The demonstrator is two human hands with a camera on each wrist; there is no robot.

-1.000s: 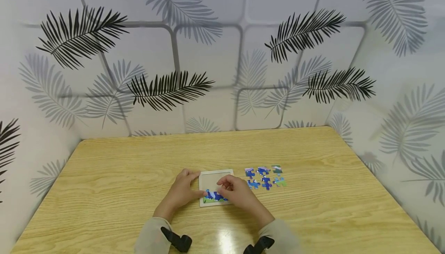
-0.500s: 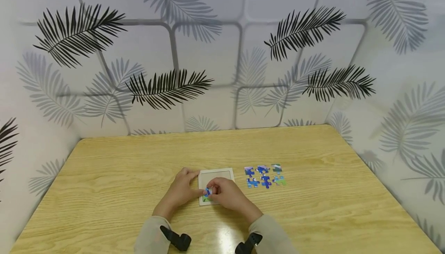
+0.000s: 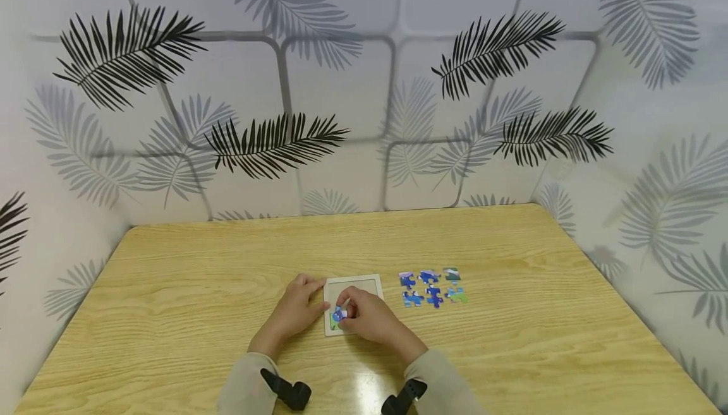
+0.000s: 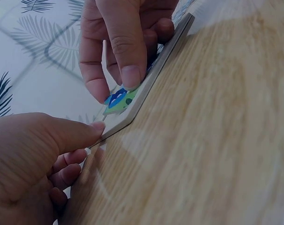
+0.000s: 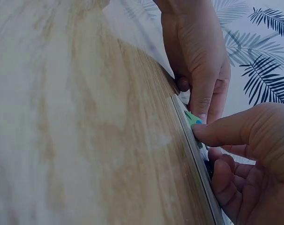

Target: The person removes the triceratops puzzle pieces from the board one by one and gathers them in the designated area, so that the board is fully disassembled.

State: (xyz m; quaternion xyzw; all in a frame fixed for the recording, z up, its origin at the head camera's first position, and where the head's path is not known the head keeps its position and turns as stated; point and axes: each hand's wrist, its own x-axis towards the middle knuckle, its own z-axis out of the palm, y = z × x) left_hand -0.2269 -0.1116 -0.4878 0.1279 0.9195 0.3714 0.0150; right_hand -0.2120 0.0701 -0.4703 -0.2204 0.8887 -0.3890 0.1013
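Shifted left vs. 1 s ago w/ R hand [image 3: 366,314]: over mid-tray then, now at lower L part of puzzle tray [image 3: 355,278], just below centre of head view. Drawn back a bit too w/ L hand [image 3: 298,304]: thumb off tray interior, now at L rim.

R grip: pinched, thumb + forefinger, on blue-green piece [image 4: 117,98] near tray's lower L corner. Can't tell if fully seated or slightly raised; edges partly covered by fingertips. No clear long axis, looks roughly squarish.

Key relation: lying L of R grip in head view, close to L rim, w/ R forearm coming in from lower R. Prob. matters most for any small adjustment: pushing toward rim, i.e. away from R palm.

L grip: not clamped; thumb + forefinger apart along L rim, forefinger up near tray's upper L corner. Just beside the piece as well, but w/o visible contact.

Out on table [image 3: 199,276], R of tray: six loose pieces [image 3: 434,297], two rows. Nearer to R hand, lying to its upper R; well apart from L hand, w/ tray between. Can't see what's in tray's lower R, hidden under R hand.
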